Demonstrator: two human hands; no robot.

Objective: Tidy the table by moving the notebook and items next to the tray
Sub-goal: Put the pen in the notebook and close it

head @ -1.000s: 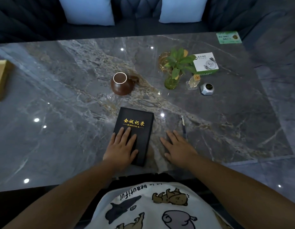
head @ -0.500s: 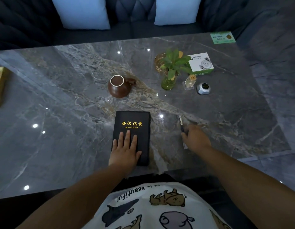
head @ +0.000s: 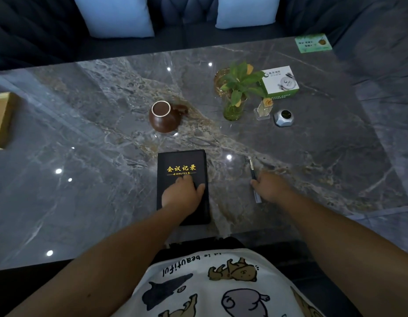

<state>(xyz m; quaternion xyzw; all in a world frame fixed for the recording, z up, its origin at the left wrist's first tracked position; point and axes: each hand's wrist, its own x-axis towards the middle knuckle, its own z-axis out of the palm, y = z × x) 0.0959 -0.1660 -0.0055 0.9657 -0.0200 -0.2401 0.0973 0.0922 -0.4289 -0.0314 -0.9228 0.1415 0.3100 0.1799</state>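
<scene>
A black notebook (head: 182, 163) with gold lettering lies flat near the table's front edge. My left hand (head: 182, 194) rests on its lower cover, fingers laid forward and thumb toward the right edge. To the right, a dark pen (head: 251, 167) lies on the marble, pointing away from me. My right hand (head: 270, 187) covers its middle with fingers curled onto it, and the pen's silver end sticks out below the hand. The wooden tray (head: 1, 120) sits at the far left edge, mostly cut off by the frame.
A brown ceramic cup (head: 163, 116) stands behind the notebook. At the back right are a plant in a glass vase (head: 236, 94), an amber glass dish (head: 220, 78), a white-green box (head: 279, 81), a toothpick holder (head: 263, 109) and a silver button (head: 283, 117). A sofa lies beyond.
My right hand moved from flat on the table beside the notebook rightward onto the pen, and its fingers curled over it. My left hand stayed on the notebook.
</scene>
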